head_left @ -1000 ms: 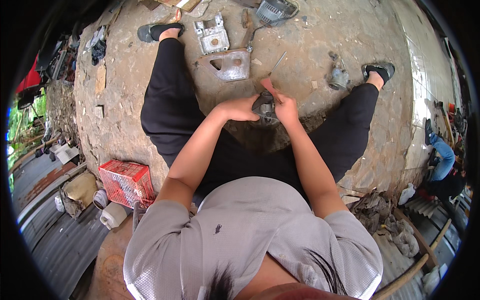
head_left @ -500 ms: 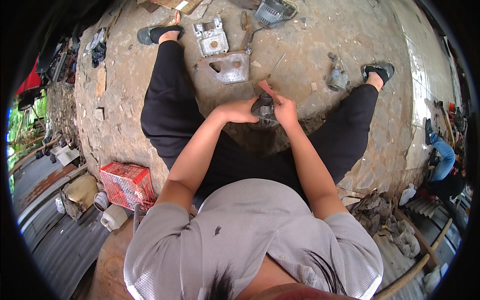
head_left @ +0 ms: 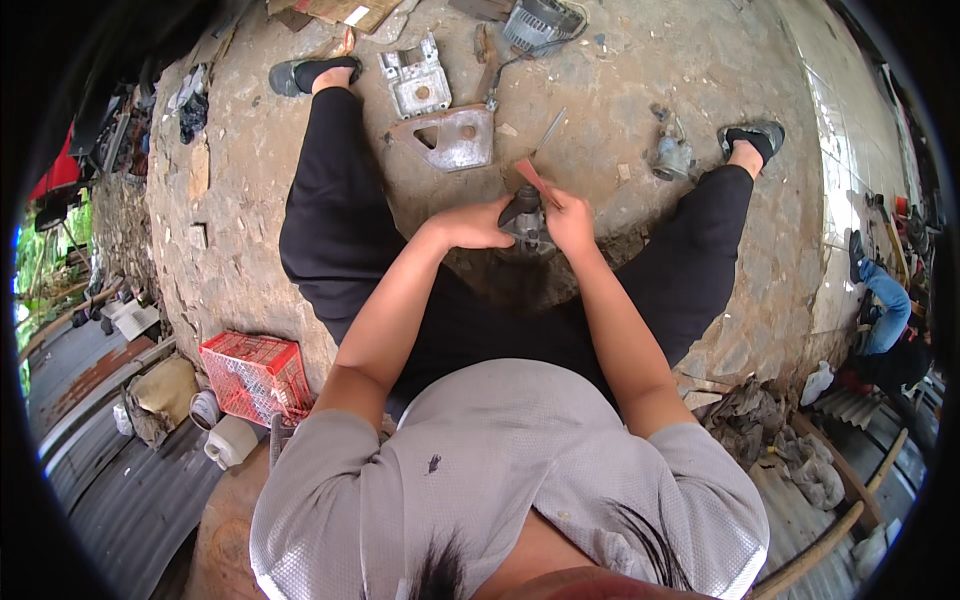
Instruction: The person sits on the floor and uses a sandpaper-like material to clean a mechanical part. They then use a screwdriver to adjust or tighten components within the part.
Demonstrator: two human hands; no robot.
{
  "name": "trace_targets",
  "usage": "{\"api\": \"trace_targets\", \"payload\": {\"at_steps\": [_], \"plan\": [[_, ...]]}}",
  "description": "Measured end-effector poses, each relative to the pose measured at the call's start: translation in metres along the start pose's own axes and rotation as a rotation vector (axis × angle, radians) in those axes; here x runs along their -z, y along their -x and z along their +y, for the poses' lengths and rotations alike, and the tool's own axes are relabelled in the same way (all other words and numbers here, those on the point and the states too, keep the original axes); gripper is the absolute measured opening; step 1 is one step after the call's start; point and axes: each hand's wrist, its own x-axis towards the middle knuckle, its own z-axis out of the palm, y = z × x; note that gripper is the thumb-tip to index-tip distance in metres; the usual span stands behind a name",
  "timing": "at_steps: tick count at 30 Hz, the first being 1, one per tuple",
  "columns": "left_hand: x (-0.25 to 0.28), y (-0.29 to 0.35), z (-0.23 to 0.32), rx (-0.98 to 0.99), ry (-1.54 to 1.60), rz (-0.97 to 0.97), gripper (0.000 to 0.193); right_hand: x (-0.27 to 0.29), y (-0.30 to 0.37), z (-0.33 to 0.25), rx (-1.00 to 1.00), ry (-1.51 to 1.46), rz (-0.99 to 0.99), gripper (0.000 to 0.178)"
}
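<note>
Between my spread knees I hold a small grey metal machine part (head_left: 530, 232) with a dark round neck. My left hand (head_left: 474, 226) is closed on its left side, fingertips partly hidden against it. My right hand (head_left: 570, 224) pinches a stiff reddish strip (head_left: 532, 177), which looks like sandpaper, by the part's upper right. The strip's free end sticks up, away from me. A dark flap lies against the neck, perhaps the strip's other face. Just beyond lies a thin metal rod (head_left: 550, 130) on the ground.
Ahead lie a flat triangular metal plate (head_left: 455, 140), a cast metal housing (head_left: 416, 80) and a grey motor-like part (head_left: 540, 25). A small metal part (head_left: 672, 157) lies near my right foot. A red crate (head_left: 258, 375) stands at lower left. Another person's jeans-clad leg (head_left: 885, 305) shows far right.
Both hands keep nearly the same place on the metal part. The reddish strip has shifted very slightly left, and the whole view has moved a little.
</note>
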Motion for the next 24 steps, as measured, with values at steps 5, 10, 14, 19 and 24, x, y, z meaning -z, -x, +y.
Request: {"api": "trace_targets", "payload": {"at_steps": [5, 10, 14, 19, 24], "plan": [[0.003, 0.001, -0.001, 0.013, -0.008, 0.007, 0.092, -0.002, -0.003, 0.023, -0.186, 0.043, -0.093, 0.047], [0.006, 0.005, 0.014, 0.030, -0.025, -0.038, 0.094, -0.005, 0.002, 0.032, -0.199, 0.066, -0.081, 0.047], [0.009, 0.007, 0.008, -0.006, -0.011, -0.007, 0.095, -0.007, -0.003, 0.024, -0.225, -0.002, -0.083, 0.047], [0.015, 0.006, 0.025, 0.011, -0.024, -0.066, 0.094, -0.008, 0.000, 0.060, -0.285, 0.113, -0.138, 0.041], [0.002, 0.002, 0.003, -0.001, -0.033, -0.003, 0.092, -0.004, -0.001, 0.016, -0.163, -0.037, -0.019, 0.043]]}}
